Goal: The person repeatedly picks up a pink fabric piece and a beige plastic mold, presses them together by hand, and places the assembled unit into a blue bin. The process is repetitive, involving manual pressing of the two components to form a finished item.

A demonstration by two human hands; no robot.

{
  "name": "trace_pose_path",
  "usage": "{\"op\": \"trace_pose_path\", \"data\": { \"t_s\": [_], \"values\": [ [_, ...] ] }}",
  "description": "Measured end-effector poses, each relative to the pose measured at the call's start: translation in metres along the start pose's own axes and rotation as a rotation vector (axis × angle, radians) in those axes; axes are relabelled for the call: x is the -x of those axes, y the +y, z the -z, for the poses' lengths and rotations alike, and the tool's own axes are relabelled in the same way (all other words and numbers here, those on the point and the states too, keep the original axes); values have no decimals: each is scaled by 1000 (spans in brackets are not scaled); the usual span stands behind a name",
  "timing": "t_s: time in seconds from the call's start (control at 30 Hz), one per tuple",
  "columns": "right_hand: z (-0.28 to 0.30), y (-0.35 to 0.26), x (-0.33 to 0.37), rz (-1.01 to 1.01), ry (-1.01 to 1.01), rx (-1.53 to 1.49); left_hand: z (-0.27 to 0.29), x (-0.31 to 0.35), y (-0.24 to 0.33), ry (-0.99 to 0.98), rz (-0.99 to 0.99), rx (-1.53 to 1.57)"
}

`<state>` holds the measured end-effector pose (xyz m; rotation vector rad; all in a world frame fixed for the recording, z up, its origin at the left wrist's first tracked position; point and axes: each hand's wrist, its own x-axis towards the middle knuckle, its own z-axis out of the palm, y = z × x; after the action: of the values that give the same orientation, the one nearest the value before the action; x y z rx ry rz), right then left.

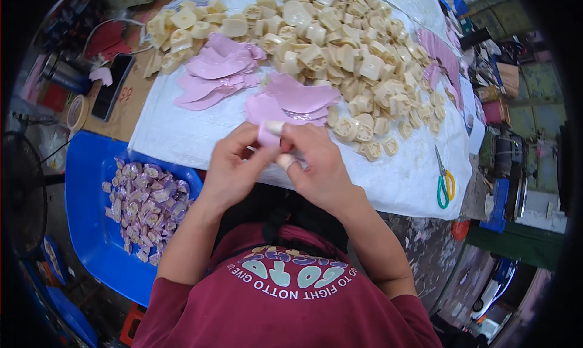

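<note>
Just in front of my body, over the near edge of a white cloth (159, 129), both hands pinch a small curled lilac piece (268, 136). My left hand (231, 166) is closed on its left side, blurred a little by motion. My right hand (322, 166) closes on it from the right, with pale coverings on two fingertips. Whether anything sits inside the curl is hidden. Right beyond the hands lies a stack of thin lilac sheets (300, 96), with another stack (215, 71) to its left. Behind them spreads a big heap of cream-coloured moulded pieces (364, 62).
At the lower left, a blue tub (91, 226) holds many shiny purple-and-cream pieces (146, 202). Scissors (445, 184) with green and yellow handles lie at the cloth's right. A phone (113, 87), a tape roll (77, 112) and a fan (24, 190) are at the left.
</note>
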<state>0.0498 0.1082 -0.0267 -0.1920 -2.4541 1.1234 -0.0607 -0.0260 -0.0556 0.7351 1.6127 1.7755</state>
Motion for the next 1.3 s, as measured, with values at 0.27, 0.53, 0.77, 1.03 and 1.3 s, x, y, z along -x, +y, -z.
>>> {"op": "trace_pose_path", "data": {
  "t_s": [0.27, 0.53, 0.77, 1.03, 1.3],
  "values": [
    [67, 56, 32, -49, -86, 760, 8, -16, 33, 46, 206, 577],
    [61, 69, 61, -251, 704, -517, -118, -62, 17, 24, 84, 699],
    [65, 69, 73, -134, 625, -15, -182, -92, -9, 55, 60, 389],
    [75, 65, 72, 94, 571, 287, -170, -82, 12, -75, 387, 453],
    [98, 60, 66, 407, 402, 330, -165, -73, 21, -242, 525, 585]
  ]
}}
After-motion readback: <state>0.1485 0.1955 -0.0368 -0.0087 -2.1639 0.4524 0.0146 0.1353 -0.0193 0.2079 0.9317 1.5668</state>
